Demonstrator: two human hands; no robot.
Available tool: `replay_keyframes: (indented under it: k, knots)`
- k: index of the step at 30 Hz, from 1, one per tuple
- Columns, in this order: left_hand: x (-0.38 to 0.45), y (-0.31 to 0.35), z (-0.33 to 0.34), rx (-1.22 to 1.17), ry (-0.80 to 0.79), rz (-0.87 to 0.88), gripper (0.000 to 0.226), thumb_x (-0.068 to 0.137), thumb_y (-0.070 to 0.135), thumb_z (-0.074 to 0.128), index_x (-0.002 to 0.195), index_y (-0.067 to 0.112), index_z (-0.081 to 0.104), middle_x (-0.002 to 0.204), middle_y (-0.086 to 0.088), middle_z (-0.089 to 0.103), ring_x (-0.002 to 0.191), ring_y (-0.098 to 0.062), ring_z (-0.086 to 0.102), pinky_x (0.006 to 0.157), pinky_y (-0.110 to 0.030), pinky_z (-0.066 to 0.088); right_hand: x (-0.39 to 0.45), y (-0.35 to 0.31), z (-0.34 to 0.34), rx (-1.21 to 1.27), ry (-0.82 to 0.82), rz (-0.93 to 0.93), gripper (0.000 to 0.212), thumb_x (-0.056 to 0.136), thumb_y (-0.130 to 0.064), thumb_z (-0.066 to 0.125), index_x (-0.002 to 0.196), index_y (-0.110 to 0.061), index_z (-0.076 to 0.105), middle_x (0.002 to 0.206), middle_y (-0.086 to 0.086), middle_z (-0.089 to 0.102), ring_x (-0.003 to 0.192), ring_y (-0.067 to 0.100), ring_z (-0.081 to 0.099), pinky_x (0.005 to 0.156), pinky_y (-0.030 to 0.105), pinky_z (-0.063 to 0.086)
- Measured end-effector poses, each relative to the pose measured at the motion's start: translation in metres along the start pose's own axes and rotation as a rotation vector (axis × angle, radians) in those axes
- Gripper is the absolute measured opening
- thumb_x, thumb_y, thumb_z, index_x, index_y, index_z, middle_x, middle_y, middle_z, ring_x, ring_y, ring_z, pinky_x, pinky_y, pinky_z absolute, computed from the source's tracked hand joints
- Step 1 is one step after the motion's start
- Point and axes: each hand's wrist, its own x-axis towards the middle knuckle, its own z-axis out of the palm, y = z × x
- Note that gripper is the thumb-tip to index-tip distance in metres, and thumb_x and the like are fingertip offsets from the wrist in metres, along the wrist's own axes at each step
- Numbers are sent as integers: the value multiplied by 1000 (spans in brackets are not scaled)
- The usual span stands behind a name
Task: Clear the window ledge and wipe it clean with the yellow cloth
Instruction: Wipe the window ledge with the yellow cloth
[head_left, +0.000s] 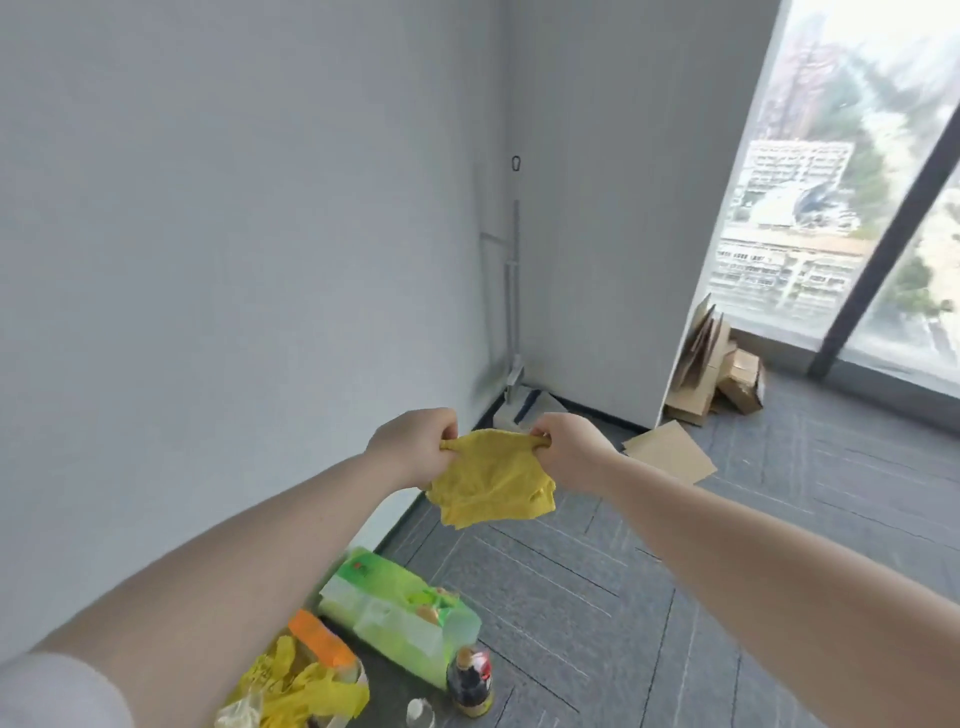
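Grey corner: hands gripping cloth

My left grip and right grip hold the crumpled yellow cloth between them above the floor. Below, near left, the green plastic-wrapped pack lies beside the dark glass bottle. Flattened brown cardboard boxes lean far right, under the window.
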Motion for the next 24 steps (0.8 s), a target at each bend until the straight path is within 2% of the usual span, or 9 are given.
replay_keyframes:
  k: [4,8,10,12,16,19,22,24]
  knots:
    - [92,60,17,-6,-65,172,7,83,27,57,82,23,51,83,4,60,80,-20,56,65,-31,42,26,70,-46,-7,87,144,32,88,-8,44,111,-20,62,101,0,59,86,20,53,65,26,42]
    - [182,124,37,41,-160,342,8,84,27,58,83,24,51,85,6,59,84,-21,57,70,-33,45,47,139,-92,-10,152,295,30,91,-8,43,110,-20,63,103,3,59,87,23,57,64,29,50]
    - [221,161,48,54,-188,416,10,83,28,60,82,26,50,85,6,59,88,-23,58,71,-32,44,53,173,-115,-6,199,365,32,91,-7,43,112,-19,63,102,2,58,86,24,56,61,27,47]
    - [250,199,57,57,-213,478,13,84,28,62,82,27,49,86,6,58,87,-22,56,70,-29,42,53,203,-136,3,233,435,33,90,-6,43,114,-19,62,102,3,57,87,24,55,65,26,44]
    - [308,284,84,64,-287,574,10,85,29,62,83,27,52,90,3,61,86,-22,58,70,-31,45,53,280,-180,39,312,565,32,89,-8,46,114,-19,63,110,5,62,96,26,58,75,33,52]
    - [349,346,104,58,-307,644,11,86,29,63,95,28,56,97,6,62,90,-18,58,72,-31,48,57,343,-211,94,356,618,30,89,-8,47,110,-19,64,102,2,61,88,23,58,69,31,52]
    - [389,407,123,88,-326,677,22,88,30,62,110,29,62,101,10,61,96,-15,57,80,-31,50,71,407,-245,123,382,615,30,89,-9,48,112,-19,64,106,2,63,89,22,58,70,30,50]
    - [416,447,132,137,-333,680,23,89,30,61,111,28,65,106,8,64,100,-16,58,85,-34,51,85,446,-271,155,395,616,30,90,-8,48,113,-17,64,105,3,63,86,20,56,67,28,46]
